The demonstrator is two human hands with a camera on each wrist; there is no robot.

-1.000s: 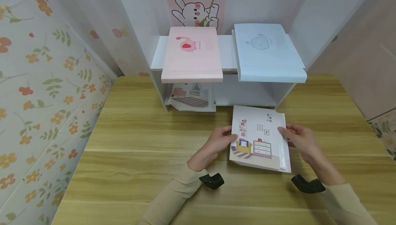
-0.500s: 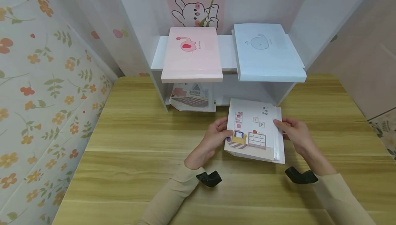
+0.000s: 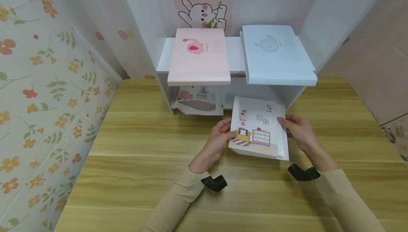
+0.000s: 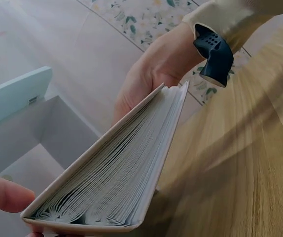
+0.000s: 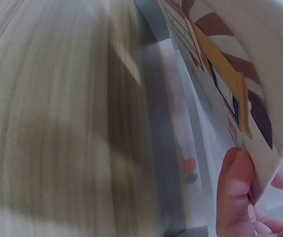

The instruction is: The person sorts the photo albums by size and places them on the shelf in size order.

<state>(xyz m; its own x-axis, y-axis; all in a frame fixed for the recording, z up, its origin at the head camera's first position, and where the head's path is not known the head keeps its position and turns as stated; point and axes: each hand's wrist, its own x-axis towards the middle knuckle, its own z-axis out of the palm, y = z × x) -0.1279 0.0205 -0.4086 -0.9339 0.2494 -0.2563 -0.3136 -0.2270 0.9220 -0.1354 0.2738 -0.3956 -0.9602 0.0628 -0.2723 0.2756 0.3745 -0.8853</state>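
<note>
A thick white photo album (image 3: 255, 115) with a printed room scene is held between both hands in the head view, its far edge overlapping the lower shelf's front. On its left edge my left hand (image 3: 218, 136) grips with the thumb on the cover and the fingers underneath. My right hand (image 3: 298, 133) pinches the opposite edge the same way. The left wrist view shows the album's fanned pages (image 4: 107, 168) between its covers, tilted above the table. In the right wrist view, a thumb (image 5: 235, 182) presses the printed cover near a corner.
A white two-level shelf (image 3: 236, 53) stands at the back of the wooden table (image 3: 134, 143). A pink elephant album (image 3: 200, 58) and a blue whale album (image 3: 277, 58) lie on its upper board, jutting forward. Another printed album (image 3: 200, 101) lies lower left. Floral cloth (image 3: 47, 101) hangs at left.
Both hands have carried the album forward and slightly left, from over the table to the right part of the lower shelf opening. The grip looks the same throughout.
</note>
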